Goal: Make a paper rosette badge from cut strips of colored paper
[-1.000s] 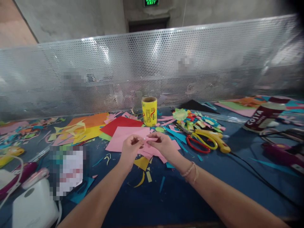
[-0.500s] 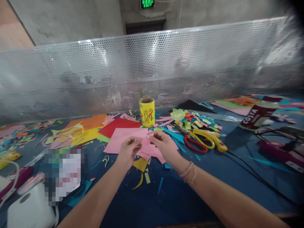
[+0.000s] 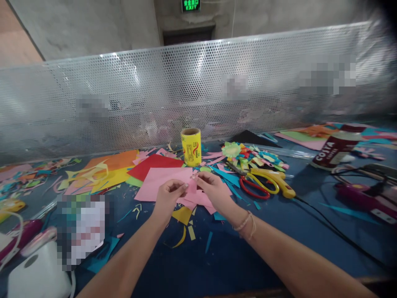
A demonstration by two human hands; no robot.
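Note:
My left hand and my right hand are close together over pink paper sheets, each with thumb and fingertips pinched. Between them is a small pink paper piece, hard to tell from the pink sheets behind it. Just beyond my hands, a yellow tape roll stands on end. Red-and-yellow-handled scissors lie to the right of my right hand, against a yellow glue gun. Under the pink sheets, a dark yellow scrap pokes out.
Red paper and orange paper lie left of the roll. A heap of cut paper sits behind the scissors. At right are a Costa bottle and a purple tool. A white device stands front left. A perforated metal screen closes the back.
My fingertips have shifted slightly, and more of the small pink paper piece shows between them. The view has moved a little; objects on the table stay in place.

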